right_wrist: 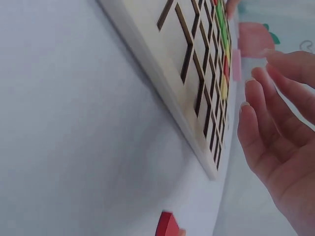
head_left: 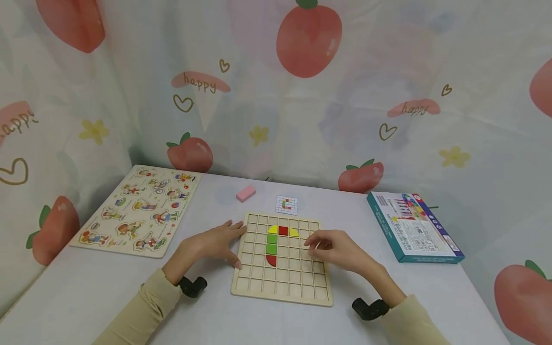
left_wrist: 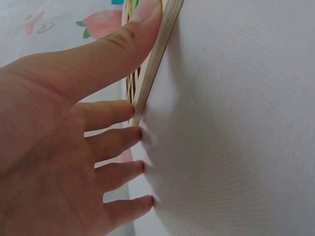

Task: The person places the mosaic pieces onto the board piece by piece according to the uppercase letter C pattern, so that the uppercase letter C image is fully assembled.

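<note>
Grid board (head_left: 282,275): we see it flat on the white table (head_left: 86,297), right in front of the person.
Left hand (head_left: 213,242): we see it against the board's left edge, fingers straight and spread, thumb pressed on the wooden side, holding nothing.
Right hand (head_left: 338,250): over the board's right side, fingers loosely bent; whether it pinches anything we cannot tell.
Coloured pieces (head_left: 276,242): yellow, red and green, seated in the board's upper middle cells.
Pattern card (head_left: 286,204): just beyond the board's far edge.
Pink block (head_left: 246,193): beyond the board, left of the card.
Figure puzzle (head_left: 138,211): well left of the board.
Box (head_left: 414,227): well right of the board.
</note>
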Tool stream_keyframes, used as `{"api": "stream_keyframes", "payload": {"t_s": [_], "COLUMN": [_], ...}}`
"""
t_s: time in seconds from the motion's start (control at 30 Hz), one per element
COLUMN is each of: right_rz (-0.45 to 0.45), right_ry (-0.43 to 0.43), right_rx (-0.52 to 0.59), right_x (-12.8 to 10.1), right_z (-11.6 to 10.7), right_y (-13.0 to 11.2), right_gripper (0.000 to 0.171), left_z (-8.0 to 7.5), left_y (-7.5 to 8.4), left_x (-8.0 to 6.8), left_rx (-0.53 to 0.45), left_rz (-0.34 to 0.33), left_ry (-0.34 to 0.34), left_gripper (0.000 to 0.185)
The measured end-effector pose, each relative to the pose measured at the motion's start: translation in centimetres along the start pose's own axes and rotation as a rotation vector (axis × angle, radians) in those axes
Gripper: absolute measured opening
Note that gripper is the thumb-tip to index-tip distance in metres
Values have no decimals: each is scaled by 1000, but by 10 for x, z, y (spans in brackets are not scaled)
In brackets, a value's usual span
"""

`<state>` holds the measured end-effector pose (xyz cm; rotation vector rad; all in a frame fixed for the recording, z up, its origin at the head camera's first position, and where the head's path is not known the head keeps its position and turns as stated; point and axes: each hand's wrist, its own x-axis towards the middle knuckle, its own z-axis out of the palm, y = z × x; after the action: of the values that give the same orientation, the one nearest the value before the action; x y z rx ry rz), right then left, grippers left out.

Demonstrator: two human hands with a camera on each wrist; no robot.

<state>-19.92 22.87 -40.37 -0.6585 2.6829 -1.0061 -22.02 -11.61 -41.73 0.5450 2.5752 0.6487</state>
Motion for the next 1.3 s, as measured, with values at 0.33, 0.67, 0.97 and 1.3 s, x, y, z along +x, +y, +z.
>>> {"api": "stream_keyframes", "payload": {"t_s": [0.33, 0.67, 0.97, 1.3], "right_rz": [70, 136, 211, 275], "right_ry": [23, 50, 24, -24], "right_rx": [-32, -17, 30, 90], "right_x": [-16, -27, -35, -40], "right_z": [-22, -42, -55, -54], "right_y": [17, 45, 67, 81], "right_gripper": [17, 20, 24, 31], "left_z": [1, 1, 0, 0], "left_y": [-2, 0, 0, 0], "left_x": [4, 5, 1, 1], "left_rx": [0, 5, 8, 2], "left_rz": [-4, -5, -13, -3], "left_ry": [1, 2, -3, -1], "left_gripper": [98, 98, 98, 98]}}
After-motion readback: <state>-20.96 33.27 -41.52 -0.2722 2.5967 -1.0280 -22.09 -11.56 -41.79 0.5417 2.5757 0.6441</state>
